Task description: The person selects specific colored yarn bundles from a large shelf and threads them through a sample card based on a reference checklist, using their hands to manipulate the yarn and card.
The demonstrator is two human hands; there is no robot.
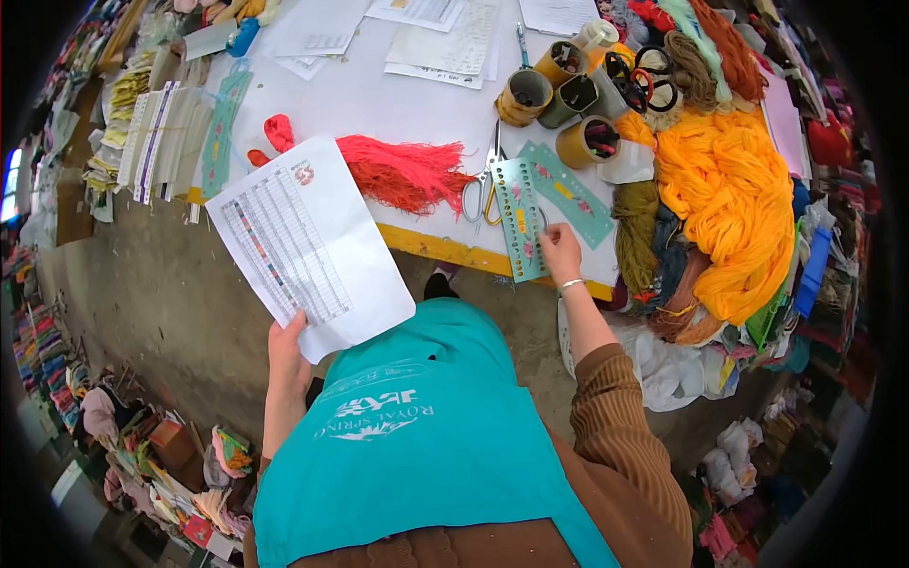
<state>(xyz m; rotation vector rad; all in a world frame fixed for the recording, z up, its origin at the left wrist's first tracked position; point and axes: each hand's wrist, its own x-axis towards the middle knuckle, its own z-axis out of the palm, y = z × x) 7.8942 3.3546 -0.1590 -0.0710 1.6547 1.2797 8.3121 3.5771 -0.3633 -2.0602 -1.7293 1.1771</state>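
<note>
My left hand pinches the lower edge of a white printed chart sheet, which carries a grid and a column of coloured squares. At the table's front edge, my right hand has its fingers closed on the side of a teal punched thread card with rows of holes and flower prints. A similar teal card lies flat behind it. Scissors rest just left of the held card. Red and pink thread skeins lie on the table, partly hidden behind the sheet.
Cans and cups holding scissors and small tools stand at the back right. A big heap of orange yarn covers the table's right end. Bundled cards fill the left end, and papers lie at the back of the white table.
</note>
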